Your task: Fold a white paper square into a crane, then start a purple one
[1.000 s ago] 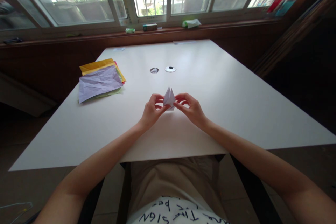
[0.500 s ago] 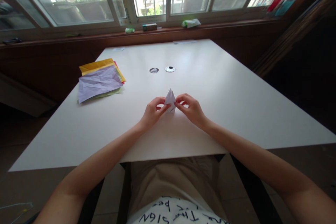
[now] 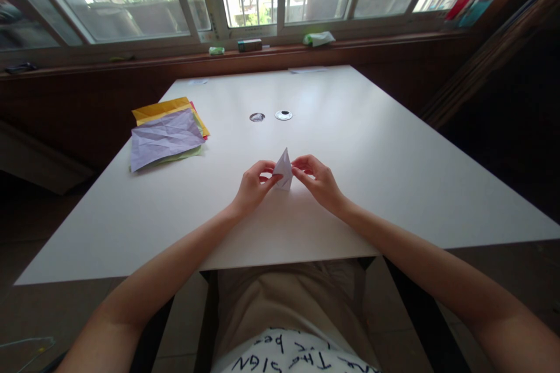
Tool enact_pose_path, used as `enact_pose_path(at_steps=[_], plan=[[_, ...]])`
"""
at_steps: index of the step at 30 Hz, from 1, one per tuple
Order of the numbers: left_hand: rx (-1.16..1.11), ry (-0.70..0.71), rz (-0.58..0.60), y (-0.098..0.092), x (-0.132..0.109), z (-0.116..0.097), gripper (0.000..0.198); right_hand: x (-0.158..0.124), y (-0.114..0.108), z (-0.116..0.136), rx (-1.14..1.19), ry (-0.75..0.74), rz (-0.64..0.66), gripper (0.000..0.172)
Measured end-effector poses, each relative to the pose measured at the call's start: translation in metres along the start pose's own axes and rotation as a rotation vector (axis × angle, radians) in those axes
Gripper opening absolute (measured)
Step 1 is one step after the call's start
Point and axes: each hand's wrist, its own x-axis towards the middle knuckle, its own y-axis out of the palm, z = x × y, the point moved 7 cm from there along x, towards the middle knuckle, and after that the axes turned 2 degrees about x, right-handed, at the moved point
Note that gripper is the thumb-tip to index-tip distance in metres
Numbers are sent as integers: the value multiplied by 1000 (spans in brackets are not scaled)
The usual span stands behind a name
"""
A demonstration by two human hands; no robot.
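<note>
A small folded piece of pale lilac paper (image 3: pixel 284 168) stands with its pointed tip up, just above or touching the white table (image 3: pixel 385 186). My left hand (image 3: pixel 255 182) pinches its left side between thumb and fingers, the thumb lying across the near face. At the right edge of the paper, my right hand (image 3: pixel 318 179) has thumb and fingertips closed together on the paper's margin. The fingers behind the paper are partly hidden.
A stack of crumpled coloured sheets (image 3: pixel 168 134), lilac on top, lies at the table's left. Beyond my hands are two round inserts, a left one (image 3: pixel 257 118) and a right one (image 3: pixel 284 115). Small packets, one a green-and-white packet (image 3: pixel 319 39), rest on the windowsill.
The split at the paper's top has closed from two points into a single tip, and the paper has turned slightly. Both hands stay almost in place.
</note>
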Motion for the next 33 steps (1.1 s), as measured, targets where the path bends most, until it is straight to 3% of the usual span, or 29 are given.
enact_pose_path(at_steps=[5,11,19,23,29,33], plan=[[13,-5,-93,-6,0,-3,17,-1,4,-2,26,28,66,31],[-55,-11,-134,-9,0,-2,25,-3,16,-4,-85,23,198,20],[-76,-11,20,3,0,4,24,0,5,-13,141,84,40,26],[-71,7,55,5,-1,0,19,-1,6,-10,246,86,68,28],[-43,-5,147,12,-3,-4,37,-2,7,-9,269,81,54,29],[-38,-11,147,12,-4,-4,35,-2,10,-9,286,82,72,31]])
